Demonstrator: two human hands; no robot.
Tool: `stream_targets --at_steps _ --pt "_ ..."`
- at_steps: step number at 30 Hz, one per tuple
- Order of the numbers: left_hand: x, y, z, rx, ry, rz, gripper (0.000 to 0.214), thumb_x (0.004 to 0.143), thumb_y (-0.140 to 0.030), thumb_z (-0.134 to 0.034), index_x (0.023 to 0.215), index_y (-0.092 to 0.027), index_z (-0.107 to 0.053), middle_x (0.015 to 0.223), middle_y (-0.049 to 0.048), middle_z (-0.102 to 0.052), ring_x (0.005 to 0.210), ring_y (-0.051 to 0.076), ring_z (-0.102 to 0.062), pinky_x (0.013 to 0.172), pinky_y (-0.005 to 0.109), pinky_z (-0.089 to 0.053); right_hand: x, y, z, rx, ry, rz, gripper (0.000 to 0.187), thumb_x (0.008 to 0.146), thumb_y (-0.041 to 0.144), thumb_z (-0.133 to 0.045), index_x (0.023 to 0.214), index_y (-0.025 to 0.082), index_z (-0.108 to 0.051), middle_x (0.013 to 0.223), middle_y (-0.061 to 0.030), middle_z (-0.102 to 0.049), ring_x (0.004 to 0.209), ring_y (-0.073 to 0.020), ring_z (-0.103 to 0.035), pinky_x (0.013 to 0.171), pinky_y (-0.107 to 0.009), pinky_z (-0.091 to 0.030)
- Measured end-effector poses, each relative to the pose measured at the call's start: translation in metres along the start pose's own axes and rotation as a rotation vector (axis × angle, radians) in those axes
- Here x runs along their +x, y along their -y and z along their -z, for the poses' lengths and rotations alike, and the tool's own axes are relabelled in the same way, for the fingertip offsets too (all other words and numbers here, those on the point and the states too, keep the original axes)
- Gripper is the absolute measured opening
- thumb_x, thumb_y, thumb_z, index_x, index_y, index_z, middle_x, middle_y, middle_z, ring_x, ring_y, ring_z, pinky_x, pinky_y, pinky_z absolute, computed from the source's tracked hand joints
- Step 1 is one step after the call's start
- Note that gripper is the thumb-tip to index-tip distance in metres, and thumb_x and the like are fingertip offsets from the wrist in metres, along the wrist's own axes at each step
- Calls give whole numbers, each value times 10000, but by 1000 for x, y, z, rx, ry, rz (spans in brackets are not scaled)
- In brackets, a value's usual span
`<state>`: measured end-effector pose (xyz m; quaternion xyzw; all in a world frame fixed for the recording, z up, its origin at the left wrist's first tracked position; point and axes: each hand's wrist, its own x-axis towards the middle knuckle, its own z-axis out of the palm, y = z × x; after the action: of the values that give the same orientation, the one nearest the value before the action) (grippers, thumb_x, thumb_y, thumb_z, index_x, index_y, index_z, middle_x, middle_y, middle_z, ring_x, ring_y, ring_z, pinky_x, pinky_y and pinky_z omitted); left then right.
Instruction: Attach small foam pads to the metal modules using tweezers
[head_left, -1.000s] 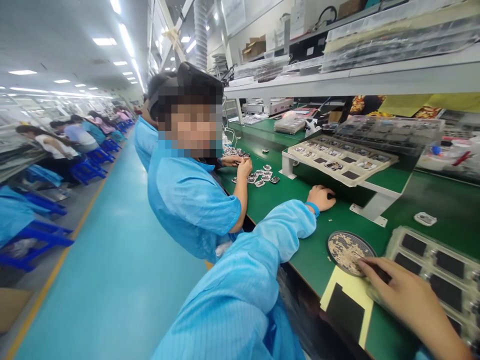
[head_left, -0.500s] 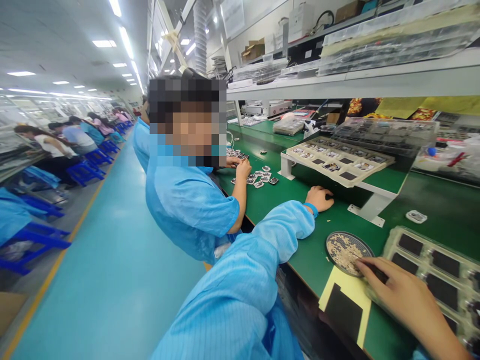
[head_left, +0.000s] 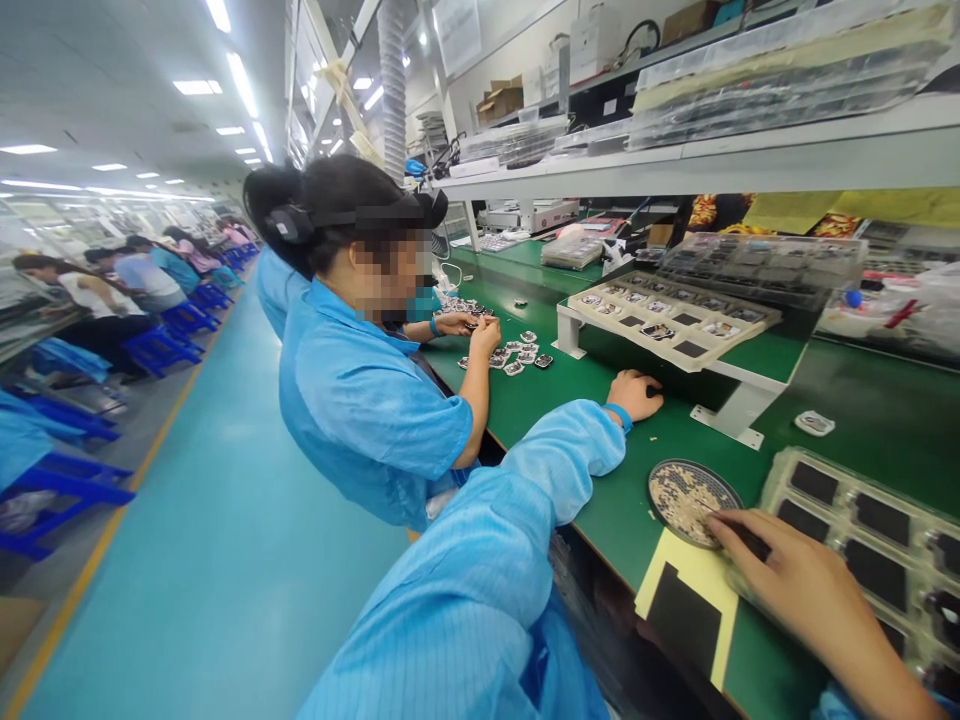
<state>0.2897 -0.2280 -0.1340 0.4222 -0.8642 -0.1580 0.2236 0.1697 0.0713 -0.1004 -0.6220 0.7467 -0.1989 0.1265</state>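
Note:
My right hand (head_left: 802, 575) is closed on dark tweezers (head_left: 752, 540), mostly hidden by the fingers. Their thin tip reaches into a round dark dish (head_left: 733, 494) of small beige pieces (head_left: 682, 500). Farther off, my left hand (head_left: 634, 394) rests on the green bench, fingers curled round a small black thing (head_left: 654, 391) I cannot make out. Right of the dish lies a clear plastic tray (head_left: 840, 500) with dark square pads in its pockets. Below the dish, a yellow sheet (head_left: 669, 555) bears a black rectangle (head_left: 682, 620).
A co-worker in blue (head_left: 367, 390) sits at the left, handling small parts beside a scatter of them (head_left: 514, 352). A raised stand (head_left: 731, 410) carries a beige tray of parts (head_left: 675, 315). One loose white part (head_left: 814, 423) lies by the stand. A shelf (head_left: 697, 150) runs overhead.
The co-worker's head has turned from facing my way towards their own hands. The view has shifted slightly; my two hands keep nearly the same places.

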Motion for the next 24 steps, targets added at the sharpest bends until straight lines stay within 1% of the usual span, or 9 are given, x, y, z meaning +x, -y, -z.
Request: stream_targets --at_steps 3,5,6,8,11,13,15,18,24 --pt "-4 -4 6 -1 24 -26 287 933 -362 -674 1175 -216 -725 1284 91 -655 1251 225 -568 1124 432 -457 -4 9 4 -1 -53 15 420 914 638 -528 1038 321 -775 1133 24 -752 825 -205 -726 678 -313 -543" --pt "-6 -7 9 -11 31 -43 292 951 -358 -663 1172 -173 -705 1254 100 -662 1249 239 -577 1116 476 -454 -7 18 8 10 -87 46 386 949 569 -517 1018 291 -776 1104 3 -755 915 -212 -731 762 -320 -554" --pt "-5 -8 9 -15 26 -40 266 967 -361 -641 1162 -195 -710 1264 106 -660 1250 231 -569 1134 463 -441 -8 23 10 24 -86 63 370 969 528 -504 1034 282 -772 1109 -6 -753 975 -213 -728 819 -323 -557" --pt "-2 -7 8 -29 16 -34 265 958 -334 -649 1157 -169 -708 1260 109 -657 1265 243 -561 1143 491 -424 -7 30 14 40 -70 82 355 999 471 -478 1043 264 -763 1108 -20 -749 1024 -210 -719 886 -331 -554" --pt "1 -4 6 -40 -1 -18 254 921 -288 -665 1149 -207 -744 1239 85 -668 1261 230 -551 1167 418 -416 -6 36 17 32 -63 70 356 1016 452 -464 1029 255 -760 1082 -27 -748 976 -203 -721 837 -321 -558" --pt "0 -5 6 -34 -10 -5 263 903 -294 -673 1148 -254 -762 1230 56 -674 1250 218 -551 1167 361 -421 -7 36 17 28 -66 64 364 1017 471 -467 1023 254 -759 1076 -30 -747 963 -203 -722 806 -313 -553" --pt "-2 -5 6 -22 -16 6 270 893 -313 -679 1146 -282 -769 1234 35 -674 1253 215 -547 1167 335 -421 -9 33 16 30 -67 65 375 1017 499 -469 1022 258 -757 1085 -29 -746 972 -205 -722 804 -312 -548" --pt "-2 -6 5 -5 -16 17 280 887 -331 -681 1149 -295 -773 1249 26 -668 1261 219 -538 1166 326 -422 -9 27 13 20 -73 68 369 1010 525 -483 1028 276 -755 1115 -15 -744 982 -204 -721 812 -314 -546" --pt "-1 -3 0 -26 -6 3 298 885 -340 -667 1158 -282 -771 1255 44 -658 1266 243 -529 1163 359 -430 -7 26 12 -15 -71 60 374 996 550 -485 1029 296 -758 1125 9 -746 962 -194 -728 776 -303 -555"
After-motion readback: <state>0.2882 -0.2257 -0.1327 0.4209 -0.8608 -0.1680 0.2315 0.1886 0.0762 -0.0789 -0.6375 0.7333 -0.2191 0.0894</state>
